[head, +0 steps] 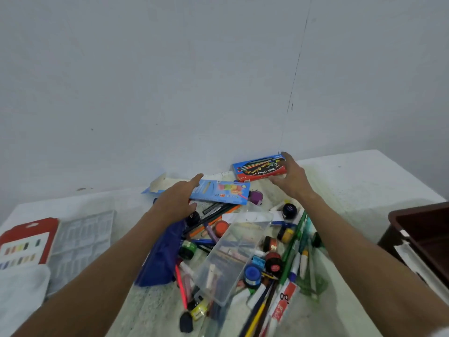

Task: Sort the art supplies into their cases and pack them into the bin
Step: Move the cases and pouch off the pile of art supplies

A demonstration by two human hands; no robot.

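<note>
My right hand point(292, 177) grips the right end of a red and blue brush box point(257, 167) near the wall. My left hand point(179, 199) rests with straight fingers on the left part of a light blue pencil box point(226, 192), whose left flap stands open. A clear plastic case point(233, 254) lies tilted over a heap of paint pots, pencils, pens and markers in the middle of the table. A dark blue fabric pouch point(161, 256) lies under my left forearm. A dark brown bin point(427, 237) stands at the right edge.
A red paint-set case point(26, 242) with a clear plastic insert tray point(82, 239) beside it lies at the left. A white cloth point(21, 288) is at the lower left. The white wall stands right behind the table's far edge.
</note>
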